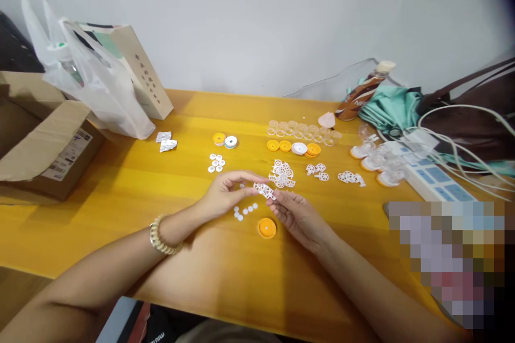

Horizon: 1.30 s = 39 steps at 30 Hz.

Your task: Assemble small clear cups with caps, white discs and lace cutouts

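Between both hands, above the table, is a white openwork plastic piece (264, 191). My left hand (227, 193) pinches its left end between thumb and fingers. On its right end the fingertips of my right hand (300, 217) are closed. Just below the hands lies an orange round cap (267, 228) with a small pale centre. Small white discs (250, 209) are scattered to its left. A pile of similar white openwork pieces (281, 173) lies beyond my hands, with smaller groups (317, 170) to its right.
Farther back are clear round cups (301, 131), orange and white caps (285, 146), round white pieces (216, 163) and foil packets (167, 141). A cardboard box (48, 150) and plastic bag (108, 91) stand left. A bottle (364, 91), power strip (438, 177) and cables occupy the right.
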Tool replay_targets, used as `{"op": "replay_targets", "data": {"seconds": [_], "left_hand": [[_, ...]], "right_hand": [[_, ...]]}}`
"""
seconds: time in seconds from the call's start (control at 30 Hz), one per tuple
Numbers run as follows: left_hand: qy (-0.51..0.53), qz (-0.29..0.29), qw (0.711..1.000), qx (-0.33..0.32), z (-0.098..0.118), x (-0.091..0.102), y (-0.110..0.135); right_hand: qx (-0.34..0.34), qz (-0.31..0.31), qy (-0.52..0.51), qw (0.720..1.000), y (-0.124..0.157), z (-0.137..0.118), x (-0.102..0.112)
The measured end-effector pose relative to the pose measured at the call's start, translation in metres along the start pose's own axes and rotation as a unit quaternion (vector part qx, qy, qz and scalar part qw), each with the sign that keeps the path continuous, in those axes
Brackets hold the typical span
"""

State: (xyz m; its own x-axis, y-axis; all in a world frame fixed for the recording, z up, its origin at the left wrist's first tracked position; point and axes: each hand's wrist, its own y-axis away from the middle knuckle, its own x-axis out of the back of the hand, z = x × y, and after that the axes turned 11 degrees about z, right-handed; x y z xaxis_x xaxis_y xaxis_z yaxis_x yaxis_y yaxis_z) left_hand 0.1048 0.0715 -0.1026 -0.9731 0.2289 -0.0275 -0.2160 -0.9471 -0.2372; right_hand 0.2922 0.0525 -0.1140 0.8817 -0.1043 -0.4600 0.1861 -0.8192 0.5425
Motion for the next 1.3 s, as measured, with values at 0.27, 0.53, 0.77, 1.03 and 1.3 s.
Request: {"op": "replay_targets", "data": {"seconds": [0.27, 0.53, 0.77, 1.03, 1.3], "left_hand": [[-0.083, -0.035, 0.995, -0.041, -0.004, -0.005, 0.001], [-0.090, -0.053, 0.994, -0.030, -0.005, -0.005, 0.000], [-0.085, -0.029, 0.995, 0.039, -0.003, -0.009, 0.005], [-0.003, -0.021, 0.991, 0.130, -0.004, -0.012, 0.006], [-0.016, -0.027, 0.990, 0.135, -0.001, -0.014, 0.008]], "right_hand": [[0.011, -0.028, 0.008, 1.000, 0.001, 0.002, -0.001], [0.059, -0.016, 0.030, 0.998, -0.001, 0.006, 0.001], [0.114, -0.006, 0.061, 0.992, 0.001, 0.008, 0.000], [0.171, -0.002, 0.134, 0.976, 0.002, 0.009, 0.001], [0.213, 0.024, 0.190, 0.958, 0.008, 0.009, -0.003]]}}
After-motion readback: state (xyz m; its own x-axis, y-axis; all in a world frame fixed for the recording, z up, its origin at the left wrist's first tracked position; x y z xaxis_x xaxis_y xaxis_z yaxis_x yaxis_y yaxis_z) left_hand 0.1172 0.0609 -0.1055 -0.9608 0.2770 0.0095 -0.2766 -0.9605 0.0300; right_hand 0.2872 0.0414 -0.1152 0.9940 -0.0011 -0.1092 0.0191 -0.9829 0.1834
